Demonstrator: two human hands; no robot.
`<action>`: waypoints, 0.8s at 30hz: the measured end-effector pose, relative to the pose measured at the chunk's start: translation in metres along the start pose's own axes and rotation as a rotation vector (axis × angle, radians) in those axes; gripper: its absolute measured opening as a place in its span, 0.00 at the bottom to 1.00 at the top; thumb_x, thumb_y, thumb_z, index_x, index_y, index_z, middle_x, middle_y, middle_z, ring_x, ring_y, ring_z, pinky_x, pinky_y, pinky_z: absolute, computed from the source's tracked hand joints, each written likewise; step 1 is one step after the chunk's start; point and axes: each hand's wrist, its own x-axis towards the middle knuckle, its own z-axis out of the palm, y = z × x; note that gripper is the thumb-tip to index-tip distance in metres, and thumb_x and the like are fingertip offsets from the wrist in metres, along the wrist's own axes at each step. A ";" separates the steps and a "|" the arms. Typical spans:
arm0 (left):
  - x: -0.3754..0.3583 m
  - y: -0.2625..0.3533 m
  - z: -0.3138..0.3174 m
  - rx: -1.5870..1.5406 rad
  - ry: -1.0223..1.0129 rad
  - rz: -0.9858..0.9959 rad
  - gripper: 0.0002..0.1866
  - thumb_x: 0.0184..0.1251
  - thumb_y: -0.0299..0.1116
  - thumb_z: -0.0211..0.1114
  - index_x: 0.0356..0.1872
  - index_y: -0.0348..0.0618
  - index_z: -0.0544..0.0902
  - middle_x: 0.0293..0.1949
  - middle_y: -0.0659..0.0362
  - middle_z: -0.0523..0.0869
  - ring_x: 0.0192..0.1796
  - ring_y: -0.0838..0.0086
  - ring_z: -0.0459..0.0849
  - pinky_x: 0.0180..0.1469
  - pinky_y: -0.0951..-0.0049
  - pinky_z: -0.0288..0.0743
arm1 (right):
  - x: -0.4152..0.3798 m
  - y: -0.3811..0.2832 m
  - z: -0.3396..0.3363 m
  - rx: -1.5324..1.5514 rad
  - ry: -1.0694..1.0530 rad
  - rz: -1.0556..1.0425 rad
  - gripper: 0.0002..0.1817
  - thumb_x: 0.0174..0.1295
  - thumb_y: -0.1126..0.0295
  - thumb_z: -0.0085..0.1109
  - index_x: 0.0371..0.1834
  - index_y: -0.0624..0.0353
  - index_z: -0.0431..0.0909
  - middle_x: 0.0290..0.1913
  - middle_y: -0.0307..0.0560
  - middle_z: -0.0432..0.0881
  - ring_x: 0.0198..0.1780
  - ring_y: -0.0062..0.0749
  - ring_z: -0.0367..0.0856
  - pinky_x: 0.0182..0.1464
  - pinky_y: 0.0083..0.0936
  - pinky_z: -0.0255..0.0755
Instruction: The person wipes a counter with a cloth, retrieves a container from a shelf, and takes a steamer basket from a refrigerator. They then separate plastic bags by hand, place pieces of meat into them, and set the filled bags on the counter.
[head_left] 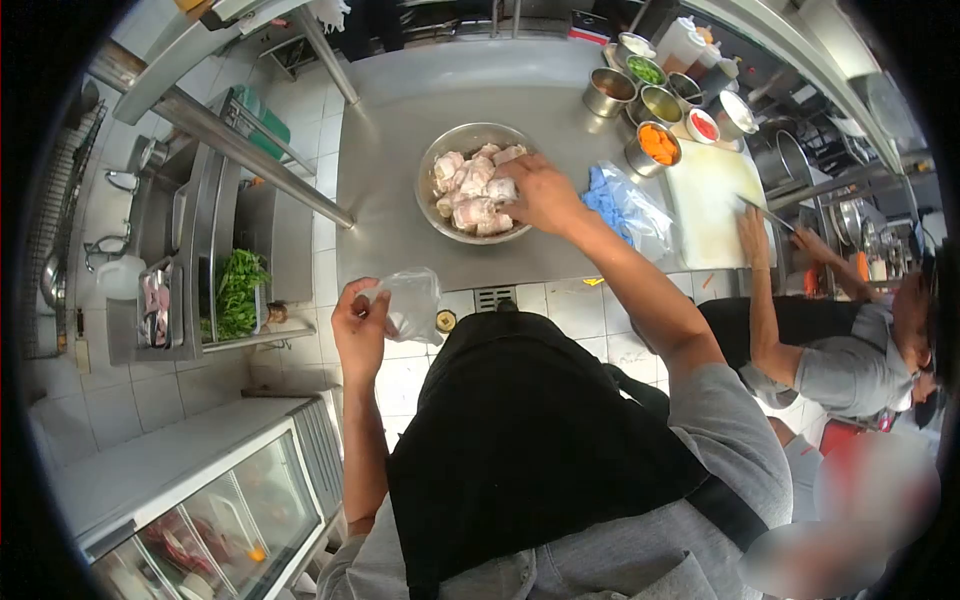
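A round metal bowl (436, 160) full of pale raw meat pieces (466, 190) sits on the steel counter (400, 120). My right hand (540, 192) reaches into the bowl's right side, fingers closed on a meat piece. My left hand (358, 322) is lower, off the counter's near edge, and holds a clear plastic bag (412, 303) open at its top. I wear a black apron over a grey shirt.
Blue gloves in a clear bag (622, 205) lie right of the bowl. Several metal tins of chopped vegetables (655, 140) stand at the back right. A co-worker's hand (752, 238) rests on a white cutting board (705, 200). Greens tray (238, 290) and sink lie left.
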 end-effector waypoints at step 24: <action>0.082 0.013 0.017 0.092 0.028 0.132 0.08 0.70 0.29 0.66 0.42 0.34 0.84 0.15 0.66 0.71 0.19 0.86 0.64 0.22 0.77 0.58 | 0.010 -0.016 -0.044 1.435 -0.032 0.516 0.20 0.67 0.67 0.58 0.60 0.62 0.71 0.51 0.56 0.82 0.50 0.48 0.85 0.54 0.40 0.82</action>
